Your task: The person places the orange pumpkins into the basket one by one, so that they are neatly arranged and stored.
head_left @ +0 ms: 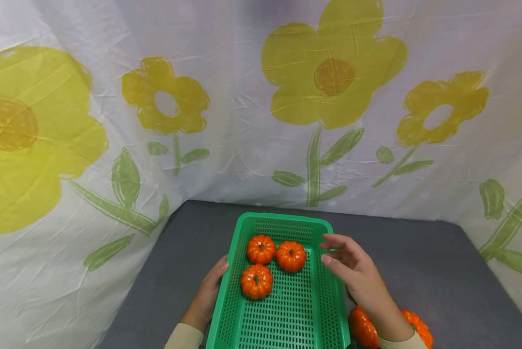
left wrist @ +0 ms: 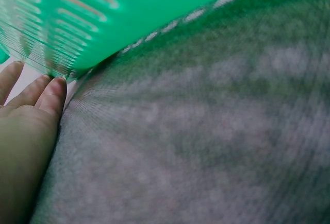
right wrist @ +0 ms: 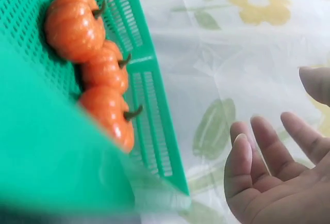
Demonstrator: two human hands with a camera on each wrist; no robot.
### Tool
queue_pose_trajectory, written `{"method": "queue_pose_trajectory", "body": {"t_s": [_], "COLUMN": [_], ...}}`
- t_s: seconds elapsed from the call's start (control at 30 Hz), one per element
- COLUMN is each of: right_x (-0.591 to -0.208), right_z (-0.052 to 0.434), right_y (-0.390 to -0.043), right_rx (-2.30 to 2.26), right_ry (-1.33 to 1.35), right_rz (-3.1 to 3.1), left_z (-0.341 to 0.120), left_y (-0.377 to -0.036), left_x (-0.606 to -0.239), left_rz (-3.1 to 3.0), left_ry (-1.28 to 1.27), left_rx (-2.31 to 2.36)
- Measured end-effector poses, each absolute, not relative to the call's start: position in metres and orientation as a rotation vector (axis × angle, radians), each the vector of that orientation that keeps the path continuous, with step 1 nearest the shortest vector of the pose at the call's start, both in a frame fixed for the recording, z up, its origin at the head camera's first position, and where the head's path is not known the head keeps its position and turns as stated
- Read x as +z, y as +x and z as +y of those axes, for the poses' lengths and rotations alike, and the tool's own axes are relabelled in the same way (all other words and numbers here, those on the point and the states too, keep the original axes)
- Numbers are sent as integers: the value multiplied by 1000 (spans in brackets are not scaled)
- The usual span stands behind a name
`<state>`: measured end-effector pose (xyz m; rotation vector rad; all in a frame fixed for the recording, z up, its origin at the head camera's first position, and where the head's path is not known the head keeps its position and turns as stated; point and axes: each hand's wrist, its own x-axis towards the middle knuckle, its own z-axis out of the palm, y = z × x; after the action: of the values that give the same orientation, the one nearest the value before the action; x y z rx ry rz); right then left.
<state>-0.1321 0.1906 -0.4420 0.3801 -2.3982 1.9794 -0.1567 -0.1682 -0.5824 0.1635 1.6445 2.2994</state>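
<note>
Head view: basket [head_left: 283, 216] is touched by left hand [head_left: 207, 292], fingers straightish; right hand [head_left: 362, 275] empty, fingers apart; pumpkins [head_left: 256, 286] could be rolled if basket is pushed one-sidedly.

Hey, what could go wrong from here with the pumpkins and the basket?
The three pumpkins in the green basket look loose, so they might roll if the left hand at its side tips it. The right hand, near the right rim, could bump it. Moving the right forearm might nudge the pumpkins outside.
</note>
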Motion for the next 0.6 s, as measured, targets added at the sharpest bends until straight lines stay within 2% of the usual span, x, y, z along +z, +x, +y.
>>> {"method": "queue_pose_trajectory", "body": {"t_s": [0.6], "right_x": [-470], "right_z": [240], "right_y": [-110], "right_rx": [1927], "right_ry": [64], "right_rz": [-2486], "left_z": [-168], "left_y": [-156], "left_x": [-582], "left_rz": [1631], "left_ry": [167], "left_rx": [2298]}}
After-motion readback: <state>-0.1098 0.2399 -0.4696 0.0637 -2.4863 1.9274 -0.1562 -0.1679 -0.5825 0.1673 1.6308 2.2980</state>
